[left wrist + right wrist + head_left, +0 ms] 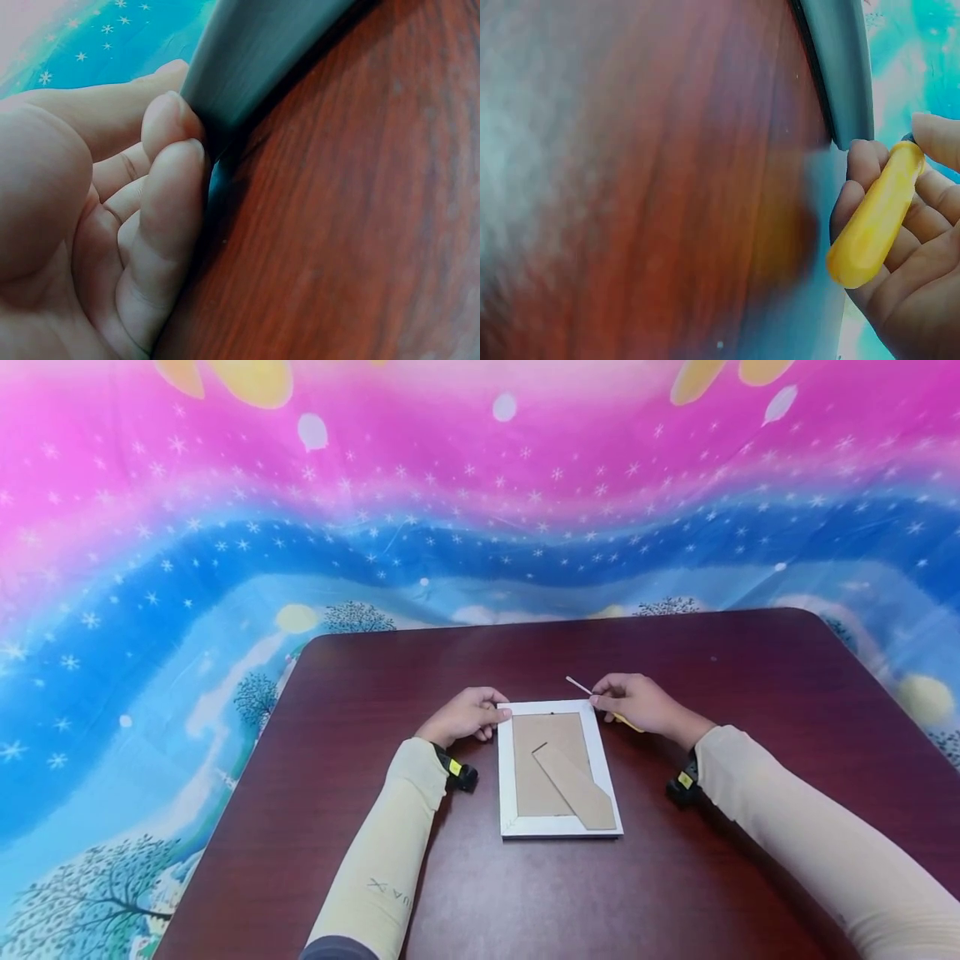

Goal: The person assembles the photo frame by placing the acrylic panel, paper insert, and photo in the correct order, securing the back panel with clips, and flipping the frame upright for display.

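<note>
A white picture frame [507, 777] lies back side up on the table, its brown backing board [551, 735] and slanted stand leg [577, 789] showing. At its far left corner my left hand [467, 714] grips the edge, thumb on top; in the left wrist view the fingertips of the left hand [142, 202] meet the frame's grey side [247, 67]. My right hand [641, 703], at the far right corner, holds a tool with a yellow handle [877, 217] and a thin shaft [578, 685] pointing away to the left. Fingers of the right hand [922, 247] lie by the frame's side [840, 67].
The dark red wooden table [375, 677] extends around the frame, with its rounded far edge beyond the hands. Behind it hangs a pink and blue cloth [450, 485] with snowflakes and trees. A black wrist camera [461, 775] sits at the left wrist, another [681, 785] at the right.
</note>
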The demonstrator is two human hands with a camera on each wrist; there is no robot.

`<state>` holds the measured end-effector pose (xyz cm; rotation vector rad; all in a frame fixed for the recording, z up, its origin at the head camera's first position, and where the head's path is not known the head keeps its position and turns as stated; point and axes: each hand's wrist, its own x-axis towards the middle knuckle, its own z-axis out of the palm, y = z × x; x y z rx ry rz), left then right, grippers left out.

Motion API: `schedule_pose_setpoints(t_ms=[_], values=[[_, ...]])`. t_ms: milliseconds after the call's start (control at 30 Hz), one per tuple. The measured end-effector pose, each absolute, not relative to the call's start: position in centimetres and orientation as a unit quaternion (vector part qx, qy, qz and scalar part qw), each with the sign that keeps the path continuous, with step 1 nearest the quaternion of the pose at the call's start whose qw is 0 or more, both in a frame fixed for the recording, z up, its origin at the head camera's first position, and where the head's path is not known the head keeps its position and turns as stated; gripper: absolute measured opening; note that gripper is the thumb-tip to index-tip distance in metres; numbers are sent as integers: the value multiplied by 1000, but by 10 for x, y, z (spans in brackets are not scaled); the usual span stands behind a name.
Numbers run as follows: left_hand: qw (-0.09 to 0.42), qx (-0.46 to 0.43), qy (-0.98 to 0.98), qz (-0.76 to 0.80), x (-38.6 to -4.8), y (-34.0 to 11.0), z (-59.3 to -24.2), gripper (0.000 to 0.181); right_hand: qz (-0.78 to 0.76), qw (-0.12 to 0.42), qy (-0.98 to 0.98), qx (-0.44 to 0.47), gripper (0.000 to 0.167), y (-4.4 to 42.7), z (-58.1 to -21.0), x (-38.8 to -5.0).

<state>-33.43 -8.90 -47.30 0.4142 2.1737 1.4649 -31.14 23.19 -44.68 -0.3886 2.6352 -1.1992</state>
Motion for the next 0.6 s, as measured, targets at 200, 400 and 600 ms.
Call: schedule_pose_setpoints(t_ms=[200,400,600], values=[[241,148,798,532,-336,-89,-474,23,-415,124,892,-132,21,230,-448,-311],[244,147,796,534,-336,-89,-474,23,-391,119,903,-136,21,227,-446,-309],[246,149,795,535,-336,-89,-474,24,-360,111,915,-144,26,224,-440,-308]])
